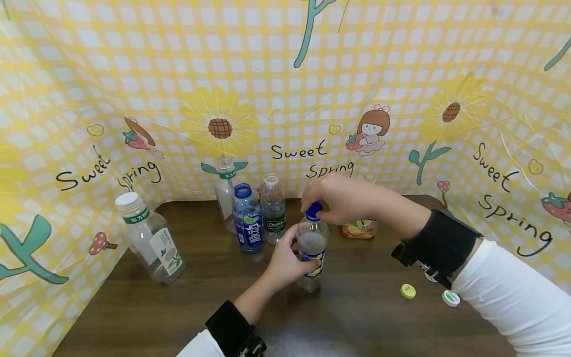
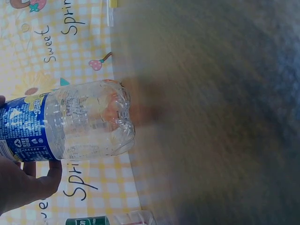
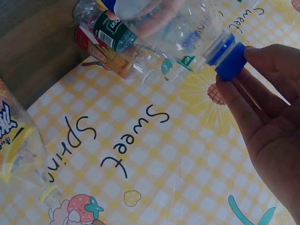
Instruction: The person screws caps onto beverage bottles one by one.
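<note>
left hand gripping labelled clear bottle, right hand pinching its blue cap, 1 yellow cap on brown table, blue bottle nearby

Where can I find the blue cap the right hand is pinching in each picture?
Head: the blue cap sits just right of and below centre, in the right hand.
Left wrist: not in it; the bottle is cut off at left.
Right wrist: upper right, in that same hand.
Shared landmark: yellow-checked cloth printed "Sweet".
</note>
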Demonstrator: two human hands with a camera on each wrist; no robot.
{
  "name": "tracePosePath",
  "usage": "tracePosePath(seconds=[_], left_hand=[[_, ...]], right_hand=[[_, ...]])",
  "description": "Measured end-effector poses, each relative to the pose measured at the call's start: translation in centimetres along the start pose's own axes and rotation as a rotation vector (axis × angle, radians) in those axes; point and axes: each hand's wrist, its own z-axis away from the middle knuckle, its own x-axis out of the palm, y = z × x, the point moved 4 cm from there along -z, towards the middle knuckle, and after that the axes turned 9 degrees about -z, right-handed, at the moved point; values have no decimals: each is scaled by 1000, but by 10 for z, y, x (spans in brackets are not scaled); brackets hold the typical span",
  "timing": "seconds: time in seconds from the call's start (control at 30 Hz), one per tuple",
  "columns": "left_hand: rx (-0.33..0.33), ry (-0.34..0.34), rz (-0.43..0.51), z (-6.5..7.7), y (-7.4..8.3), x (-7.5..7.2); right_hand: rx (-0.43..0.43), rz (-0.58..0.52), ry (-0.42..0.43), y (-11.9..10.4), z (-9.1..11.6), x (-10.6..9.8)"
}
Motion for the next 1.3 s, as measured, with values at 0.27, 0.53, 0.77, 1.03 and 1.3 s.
tracePosePath(seconds=[0.27, 0.53, 0.77, 1.03, 1.3], left_hand=[[1, 2, 20, -1, 0, 0], [10, 13, 5, 2, -1, 0], [-3, 18, -14, 3, -5, -2], [4, 19, -6, 3, -2, -1], [29, 11, -18, 1, 1, 1]], right_hand=[[31, 86, 52, 3, -1, 6], [51, 163, 121, 7, -1, 11], [-2, 19, 84, 0, 1, 4], [16, 64, 58, 2, 2, 8], [74, 217, 155, 6, 4, 13]])
